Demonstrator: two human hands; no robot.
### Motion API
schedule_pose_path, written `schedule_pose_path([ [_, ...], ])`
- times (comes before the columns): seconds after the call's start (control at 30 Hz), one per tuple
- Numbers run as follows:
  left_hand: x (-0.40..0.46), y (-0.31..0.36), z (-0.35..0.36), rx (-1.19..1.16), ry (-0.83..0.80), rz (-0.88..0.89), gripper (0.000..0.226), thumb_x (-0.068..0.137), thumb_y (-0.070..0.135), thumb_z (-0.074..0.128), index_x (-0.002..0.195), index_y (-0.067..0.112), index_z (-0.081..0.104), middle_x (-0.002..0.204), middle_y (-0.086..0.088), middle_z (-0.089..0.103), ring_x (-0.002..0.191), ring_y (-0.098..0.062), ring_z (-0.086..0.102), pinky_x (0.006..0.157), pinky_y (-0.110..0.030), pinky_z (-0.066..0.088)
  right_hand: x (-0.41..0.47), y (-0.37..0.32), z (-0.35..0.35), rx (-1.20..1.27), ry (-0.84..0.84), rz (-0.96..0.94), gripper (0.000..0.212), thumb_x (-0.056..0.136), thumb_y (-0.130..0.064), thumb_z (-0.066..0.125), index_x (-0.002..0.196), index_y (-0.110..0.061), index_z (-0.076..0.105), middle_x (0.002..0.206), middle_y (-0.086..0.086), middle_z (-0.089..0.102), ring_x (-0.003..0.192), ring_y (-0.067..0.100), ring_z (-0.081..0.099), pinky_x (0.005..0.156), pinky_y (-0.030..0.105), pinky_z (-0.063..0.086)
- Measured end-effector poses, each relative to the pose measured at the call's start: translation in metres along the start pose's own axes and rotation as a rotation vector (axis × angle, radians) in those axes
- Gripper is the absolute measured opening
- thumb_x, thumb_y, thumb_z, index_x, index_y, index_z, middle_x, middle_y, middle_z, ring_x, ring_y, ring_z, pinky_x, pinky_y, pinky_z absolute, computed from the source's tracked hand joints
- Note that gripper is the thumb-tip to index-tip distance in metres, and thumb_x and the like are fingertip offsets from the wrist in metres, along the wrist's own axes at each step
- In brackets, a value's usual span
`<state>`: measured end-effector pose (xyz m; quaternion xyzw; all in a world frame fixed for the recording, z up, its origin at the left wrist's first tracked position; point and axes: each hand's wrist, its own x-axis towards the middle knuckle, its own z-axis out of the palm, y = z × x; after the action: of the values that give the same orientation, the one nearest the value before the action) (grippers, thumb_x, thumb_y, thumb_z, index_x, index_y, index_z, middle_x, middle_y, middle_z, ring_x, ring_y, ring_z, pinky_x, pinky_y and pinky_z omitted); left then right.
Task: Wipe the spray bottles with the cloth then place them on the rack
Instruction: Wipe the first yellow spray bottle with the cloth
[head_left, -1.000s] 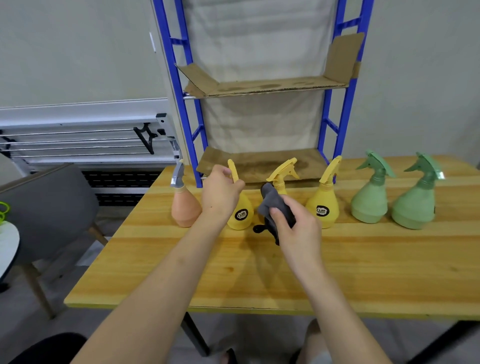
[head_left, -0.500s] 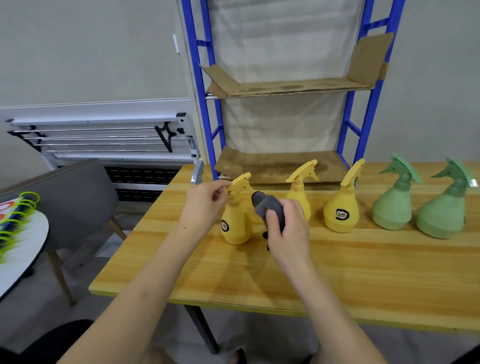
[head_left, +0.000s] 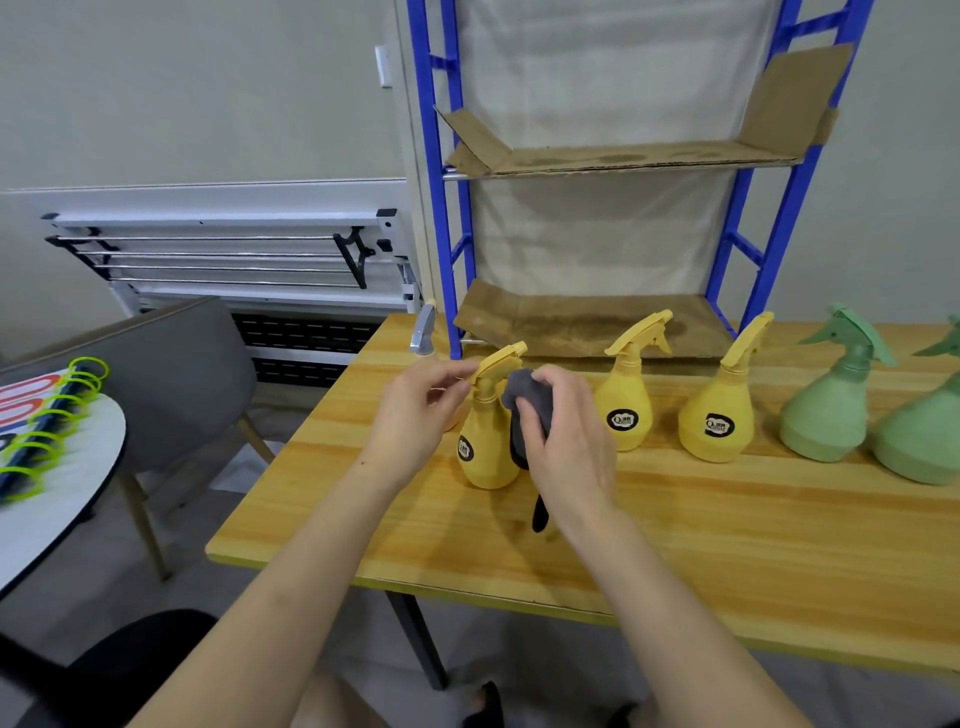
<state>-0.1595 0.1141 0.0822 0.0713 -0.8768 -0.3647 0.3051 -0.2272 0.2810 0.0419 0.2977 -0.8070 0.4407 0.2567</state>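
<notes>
My left hand (head_left: 415, 415) pinches the trigger head of a yellow spray bottle (head_left: 483, 447) that stands on the wooden table (head_left: 675, 530). My right hand (head_left: 566, 441) grips a dark grey cloth (head_left: 524, 400) and presses it against the bottle's right side. Two more yellow bottles (head_left: 626, 400) (head_left: 719, 415) and two green bottles (head_left: 831, 405) (head_left: 924, 441) stand in a row to the right. A peach bottle (head_left: 423, 338) with a grey trigger is mostly hidden behind my left hand. The blue rack (head_left: 597, 327) with cardboard shelves stands at the back of the table.
A grey chair (head_left: 171, 364) stands left of the table. A white round table (head_left: 52, 467) with green-ringed items is at the far left. A folded drying rack (head_left: 234, 254) leans on the wall behind.
My left hand turned the yellow bottle, shifting from its neck to its trigger head. My right hand brought the cloth up against the bottle. The camera view swung left.
</notes>
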Motion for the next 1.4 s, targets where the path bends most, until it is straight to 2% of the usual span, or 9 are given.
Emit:
schedule_pose_path([
  [0.27, 0.006, -0.011, 0.002, 0.076, -0.024, 0.048, 0.033, 0.101, 0.014, 0.060, 0.130, 0.028, 0.069, 0.112, 0.009, 0.067, 0.106, -0.004, 0.060, 0.094, -0.024, 0.050, 0.013, -0.003, 0.013, 0.027, 0.112, -0.126, 0.022, 0.099, -0.027, 0.063, 0.117, -0.017, 0.072, 0.116, -0.002, 0.055, 0.075, 0.017, 0.061, 0.055, 0.038, 0.055],
  [0.47, 0.015, -0.013, -0.008, 0.123, -0.157, 0.141, 0.037, 0.102, 0.008, 0.057, 0.134, 0.024, 0.066, 0.120, 0.010, 0.067, 0.115, -0.003, 0.059, 0.100, -0.027, 0.050, 0.010, 0.000, 0.023, 0.052, 0.058, -0.140, 0.023, 0.099, -0.024, 0.064, 0.117, -0.015, 0.074, 0.107, -0.003, 0.056, 0.074, 0.015, 0.060, 0.057, 0.037, 0.054],
  [0.67, 0.011, -0.014, -0.009, 0.154, -0.151, 0.153, 0.039, 0.102, 0.010, 0.057, 0.138, 0.024, 0.063, 0.114, 0.011, 0.063, 0.108, -0.001, 0.058, 0.092, -0.016, 0.047, 0.000, 0.003, 0.019, 0.029, -0.030, -0.117, 0.021, 0.097, -0.023, 0.066, 0.115, -0.017, 0.075, 0.107, -0.005, 0.055, 0.073, 0.015, 0.060, 0.057, 0.038, 0.056],
  [0.8, 0.012, -0.009, -0.011, 0.192, -0.145, 0.157, 0.037, 0.101, 0.011, 0.059, 0.135, 0.023, 0.065, 0.107, 0.012, 0.062, 0.100, -0.002, 0.058, 0.089, -0.011, 0.043, 0.008, -0.008, 0.009, 0.038, 0.025, -0.145, 0.021, 0.098, -0.027, 0.064, 0.115, -0.022, 0.075, 0.108, -0.008, 0.059, 0.076, 0.013, 0.060, 0.056, 0.036, 0.053],
  [0.93, 0.011, -0.009, -0.010, 0.194, -0.112, 0.170, 0.036, 0.100, 0.009, 0.060, 0.133, 0.021, 0.068, 0.107, 0.008, 0.065, 0.102, -0.005, 0.059, 0.090, -0.014, 0.046, 0.009, -0.017, 0.019, 0.007, 0.008, -0.188, 0.019, 0.099, -0.025, 0.064, 0.113, -0.021, 0.075, 0.105, -0.007, 0.058, 0.072, 0.014, 0.058, 0.052, 0.036, 0.051],
  [1.13, 0.006, -0.012, -0.006, 0.198, -0.089, 0.174, 0.037, 0.101, 0.010, 0.057, 0.136, 0.020, 0.065, 0.112, 0.005, 0.066, 0.104, -0.007, 0.060, 0.090, -0.015, 0.046, -0.006, -0.010, 0.021, 0.010, -0.053, -0.101, 0.019, 0.097, -0.024, 0.066, 0.113, -0.021, 0.076, 0.103, -0.007, 0.054, 0.069, 0.013, 0.058, 0.054, 0.037, 0.054],
  [1.23, 0.006, -0.010, -0.006, 0.190, -0.097, 0.163, 0.038, 0.101, 0.008, 0.058, 0.136, 0.021, 0.065, 0.113, 0.005, 0.066, 0.106, -0.007, 0.059, 0.089, -0.012, 0.045, 0.001, -0.020, 0.014, 0.012, -0.008, -0.092, 0.017, 0.097, -0.024, 0.067, 0.110, -0.021, 0.077, 0.103, -0.006, 0.053, 0.067, 0.013, 0.057, 0.053, 0.036, 0.054],
  [1.3, 0.005, -0.010, -0.006, 0.189, -0.095, 0.181, 0.039, 0.101, 0.006, 0.058, 0.136, 0.021, 0.066, 0.113, 0.004, 0.067, 0.106, -0.008, 0.060, 0.090, -0.015, 0.048, 0.008, -0.025, 0.013, 0.008, 0.036, -0.116, 0.017, 0.099, -0.025, 0.065, 0.110, -0.018, 0.077, 0.103, -0.004, 0.053, 0.066, 0.013, 0.055, 0.050, 0.035, 0.051],
  [1.4, 0.006, -0.012, -0.006, 0.176, -0.086, 0.192, 0.038, 0.101, 0.005, 0.058, 0.135, 0.020, 0.066, 0.112, 0.003, 0.067, 0.106, -0.009, 0.061, 0.091, -0.020, 0.050, 0.010, -0.025, 0.016, -0.047, 0.005, -0.157, 0.016, 0.100, -0.024, 0.063, 0.107, -0.018, 0.075, 0.101, -0.003, 0.051, 0.063, 0.016, 0.053, 0.047, 0.036, 0.049],
])
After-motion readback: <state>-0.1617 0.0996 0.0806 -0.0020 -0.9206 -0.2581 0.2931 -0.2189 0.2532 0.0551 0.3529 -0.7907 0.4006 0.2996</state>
